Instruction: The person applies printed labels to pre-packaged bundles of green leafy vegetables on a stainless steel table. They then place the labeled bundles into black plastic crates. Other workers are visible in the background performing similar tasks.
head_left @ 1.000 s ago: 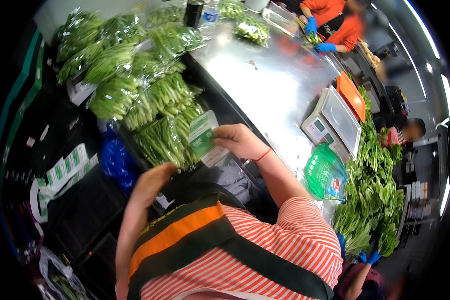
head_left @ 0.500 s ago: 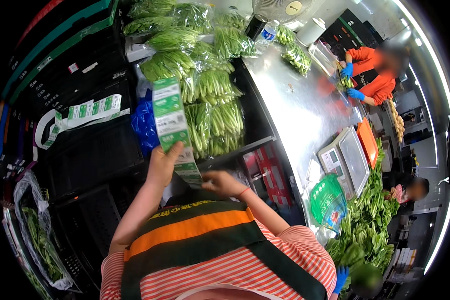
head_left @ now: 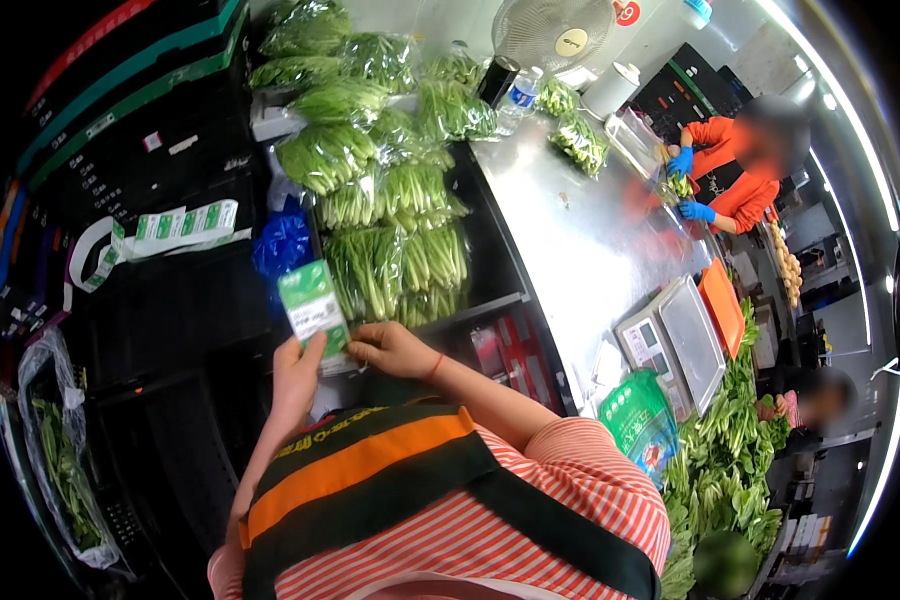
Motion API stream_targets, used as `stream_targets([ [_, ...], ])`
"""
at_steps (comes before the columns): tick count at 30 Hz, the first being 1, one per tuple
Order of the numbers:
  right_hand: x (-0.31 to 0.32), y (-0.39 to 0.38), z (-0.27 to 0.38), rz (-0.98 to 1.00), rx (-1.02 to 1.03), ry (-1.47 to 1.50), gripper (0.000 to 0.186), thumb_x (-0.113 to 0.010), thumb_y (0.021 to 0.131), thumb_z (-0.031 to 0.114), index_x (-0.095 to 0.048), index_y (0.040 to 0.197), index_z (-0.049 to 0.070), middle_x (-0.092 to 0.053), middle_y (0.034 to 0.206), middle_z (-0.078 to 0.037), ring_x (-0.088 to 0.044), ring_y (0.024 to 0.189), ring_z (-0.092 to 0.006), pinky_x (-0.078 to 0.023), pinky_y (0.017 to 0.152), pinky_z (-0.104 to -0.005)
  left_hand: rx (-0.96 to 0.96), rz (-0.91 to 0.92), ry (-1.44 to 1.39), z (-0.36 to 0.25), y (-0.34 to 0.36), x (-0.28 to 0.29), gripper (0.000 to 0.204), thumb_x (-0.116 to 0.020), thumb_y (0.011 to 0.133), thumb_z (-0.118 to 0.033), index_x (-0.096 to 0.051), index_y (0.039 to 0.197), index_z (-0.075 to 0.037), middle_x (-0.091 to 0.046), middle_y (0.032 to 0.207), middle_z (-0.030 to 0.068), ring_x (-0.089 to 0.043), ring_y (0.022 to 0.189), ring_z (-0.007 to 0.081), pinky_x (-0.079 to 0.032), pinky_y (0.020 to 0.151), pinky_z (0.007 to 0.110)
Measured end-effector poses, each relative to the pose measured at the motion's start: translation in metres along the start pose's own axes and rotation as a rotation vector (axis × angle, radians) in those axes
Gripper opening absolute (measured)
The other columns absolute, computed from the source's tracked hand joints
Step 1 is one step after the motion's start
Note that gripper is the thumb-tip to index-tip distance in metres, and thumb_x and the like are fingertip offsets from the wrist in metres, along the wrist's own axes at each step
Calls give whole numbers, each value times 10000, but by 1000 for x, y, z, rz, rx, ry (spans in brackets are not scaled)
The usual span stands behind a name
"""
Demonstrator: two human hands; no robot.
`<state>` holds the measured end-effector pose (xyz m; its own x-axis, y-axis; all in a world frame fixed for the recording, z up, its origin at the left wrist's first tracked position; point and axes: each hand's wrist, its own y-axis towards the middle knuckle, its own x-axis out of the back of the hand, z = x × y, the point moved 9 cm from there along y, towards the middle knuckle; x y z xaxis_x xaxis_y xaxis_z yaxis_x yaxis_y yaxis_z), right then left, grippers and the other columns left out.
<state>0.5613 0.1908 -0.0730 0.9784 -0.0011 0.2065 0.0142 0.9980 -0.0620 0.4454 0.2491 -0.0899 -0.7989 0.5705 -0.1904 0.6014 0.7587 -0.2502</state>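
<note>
A strip of green-and-white labels [head_left: 312, 298] rises from between my hands, its upper end free. My left hand [head_left: 296, 372] grips its lower left edge, thumb lying on the front. On the strip's right edge, my right hand [head_left: 398, 350] is closed in a pinch at its lower part. Just beyond the hands, bagged leafy greens [head_left: 360, 275] fill a black crate in rows. A crumpled blue plastic bag [head_left: 282, 242] lies behind the strip. To the left, another curled strip of labels [head_left: 185, 225] rests on a black crate.
Black crates [head_left: 160, 285] stand at the left. Right of the greens runs a steel table [head_left: 545, 220] with a weighing scale [head_left: 675, 340], an orange tray [head_left: 722, 305], a green bag [head_left: 638, 425] and loose leafy greens [head_left: 725, 450]. A co-worker in orange with blue gloves [head_left: 682, 160] handles vegetables across it.
The strip's visible length above my hands has become shorter. My left hand has moved down and left; my right hand has moved left, now close beside it.
</note>
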Motion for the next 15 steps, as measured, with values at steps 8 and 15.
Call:
stream_targets([
  [8, 288, 80, -42, -754, 184, -783, 466, -650, 714, 120, -498, 1151, 66, -548, 1067, -134, -492, 1000, -323, -411, 868, -375, 295, 197, 161, 72, 1, -30, 289, -530, 881, -143, -523, 1142, -22, -582, 1089, 53, -528, 974, 109, -403, 852, 259],
  [15, 379, 179, -51, -707, 233, -1437, 570, -525, 756, 101, -363, 1302, 108, -345, 1336, -149, -298, 1254, -313, -242, 1019, -444, 375, 55, 181, 67, 34, -72, 285, -534, 870, -114, -525, 1143, -35, -592, 1057, 64, -542, 969, 124, -422, 825, 270],
])
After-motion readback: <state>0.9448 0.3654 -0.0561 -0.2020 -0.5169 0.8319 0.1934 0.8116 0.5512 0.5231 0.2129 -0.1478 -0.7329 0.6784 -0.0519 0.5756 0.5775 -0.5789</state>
